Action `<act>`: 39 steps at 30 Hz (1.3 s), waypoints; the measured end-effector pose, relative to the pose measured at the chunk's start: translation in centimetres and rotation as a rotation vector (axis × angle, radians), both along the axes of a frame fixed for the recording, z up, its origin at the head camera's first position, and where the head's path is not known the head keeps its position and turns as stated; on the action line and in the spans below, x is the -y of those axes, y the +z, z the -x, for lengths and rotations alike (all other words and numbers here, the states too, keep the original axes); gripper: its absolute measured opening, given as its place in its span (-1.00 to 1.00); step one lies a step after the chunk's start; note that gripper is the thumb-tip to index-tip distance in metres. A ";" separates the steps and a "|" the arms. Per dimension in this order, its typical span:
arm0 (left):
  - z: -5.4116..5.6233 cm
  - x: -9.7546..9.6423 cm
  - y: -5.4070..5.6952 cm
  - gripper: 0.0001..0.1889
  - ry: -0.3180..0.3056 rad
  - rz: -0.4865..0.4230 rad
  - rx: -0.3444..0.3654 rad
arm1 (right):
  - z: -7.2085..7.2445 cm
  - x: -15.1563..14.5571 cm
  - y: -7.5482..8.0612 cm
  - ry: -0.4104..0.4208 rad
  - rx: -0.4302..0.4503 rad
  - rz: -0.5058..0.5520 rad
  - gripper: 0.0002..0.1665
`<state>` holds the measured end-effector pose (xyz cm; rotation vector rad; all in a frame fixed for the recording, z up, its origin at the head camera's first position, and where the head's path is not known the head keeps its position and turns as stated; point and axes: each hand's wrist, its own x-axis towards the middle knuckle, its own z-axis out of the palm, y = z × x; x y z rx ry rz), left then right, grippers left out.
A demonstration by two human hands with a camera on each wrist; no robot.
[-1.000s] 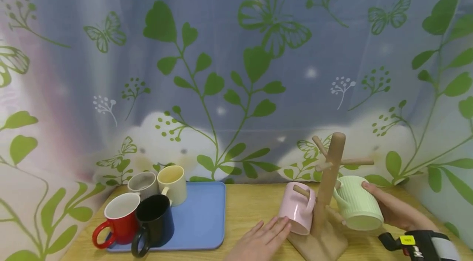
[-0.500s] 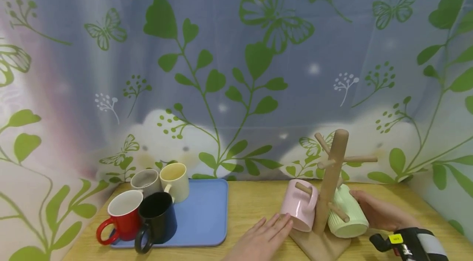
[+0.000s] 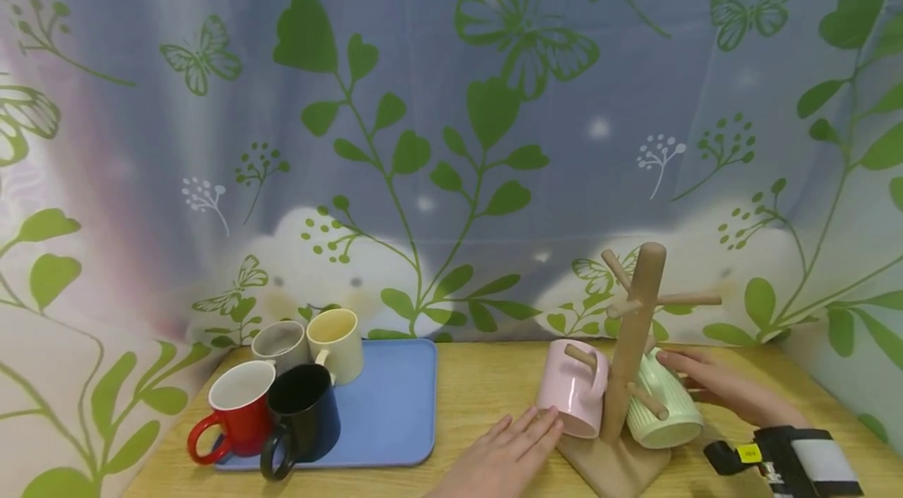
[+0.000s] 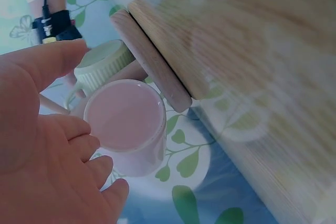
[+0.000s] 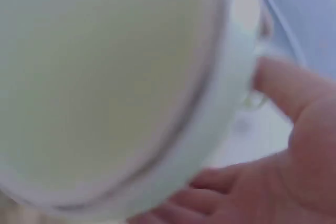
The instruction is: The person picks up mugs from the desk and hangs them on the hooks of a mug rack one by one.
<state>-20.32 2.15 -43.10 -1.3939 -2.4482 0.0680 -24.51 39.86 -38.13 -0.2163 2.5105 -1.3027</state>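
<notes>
A wooden mug tree [image 3: 630,341] stands on the right of the table. On its lower left peg hangs a glossy pink mug [image 3: 570,392], tilted, handle toward the post. My left hand [image 3: 504,451] lies with straight fingers at the pink mug's base; the left wrist view shows the fingertips beside this mug [image 4: 126,124]. A ribbed light green mug [image 3: 666,412] hangs tilted on the lower right peg, its handle around the peg and its base toward me. My right hand [image 3: 730,388] has loosened fingers along its far right side, fingertips right at the mug [image 5: 210,124].
At the left, a blue tray [image 3: 395,404] bears a red mug [image 3: 243,416], a black mug [image 3: 306,412], a grey mug [image 3: 281,347] and a cream mug [image 3: 342,349]. Upper pegs [image 3: 687,299] stick out from the post. A patterned curtain [image 3: 423,129] hangs behind the table.
The green mug has moved left and down onto the lower right peg and tilted. My right hand has followed it, then loosened its fingers. The left hand has stayed by the pink mug.
</notes>
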 end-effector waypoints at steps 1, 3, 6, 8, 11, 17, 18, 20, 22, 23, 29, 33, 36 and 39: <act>0.0 0.0 0.0 -0.16 0.002 0.003 0.001 | -0.4 0.5 0.7 -0.034 -0.074 -0.054 -0.10; 0.0 0.0 0.0 -0.17 0.003 0.004 0.009 | -1.3 1.7 2.2 -0.059 -0.222 -0.133 -0.12; 0.0 0.0 -0.1 -0.17 0.006 0.007 -0.004 | -3.0 4.2 4.3 -0.021 -0.400 -0.254 -0.10; 0.0 0.0 0.0 -0.17 0.007 0.005 -0.018 | -4.0 5.7 4.9 0.035 -0.485 -0.321 -0.09; -0.1 0.0 0.0 -0.18 0.010 0.001 -0.035 | -4.6 7.4 4.9 0.095 -0.598 -0.407 -0.04; 0.1 0.2 0.1 -0.16 0.011 0.005 -0.029 | -4.4 8.4 4.7 0.093 -0.689 -0.431 -0.09; 0.1 0.2 0.2 -0.15 0.010 0.009 -0.027 | -4.4 8.4 4.6 0.087 -0.684 -0.434 -0.09; 0.2 0.5 0.6 -0.16 0.022 0.027 -0.018 | -4.3 8.4 4.5 0.083 -0.672 -0.436 -0.09; 0.3 1.2 1.5 -0.18 0.045 0.002 0.036 | -4.4 8.3 4.3 0.071 -0.654 -0.446 -0.07; 0.4 1.7 2.0 -0.18 0.066 -0.021 0.060 | -4.4 8.3 4.2 0.066 -0.652 -0.450 -0.08; 1.2 8.5 4.9 -0.20 0.293 -0.242 0.151 | -4.4 8.1 3.6 0.065 -0.657 -0.447 -0.18; 0.4 14.5 5.6 -0.22 0.516 -0.321 0.174 | -4.3 8.0 3.2 0.070 -0.681 -0.442 -0.25; -0.5 18.2 6.0 -0.21 0.727 -0.330 0.180 | -4.1 7.9 3.2 0.067 -0.691 -0.446 -0.25; -1.1 21.0 6.2 -0.40 0.910 -0.319 0.209 | -3.9 7.9 3.3 0.073 -0.678 -0.440 -0.22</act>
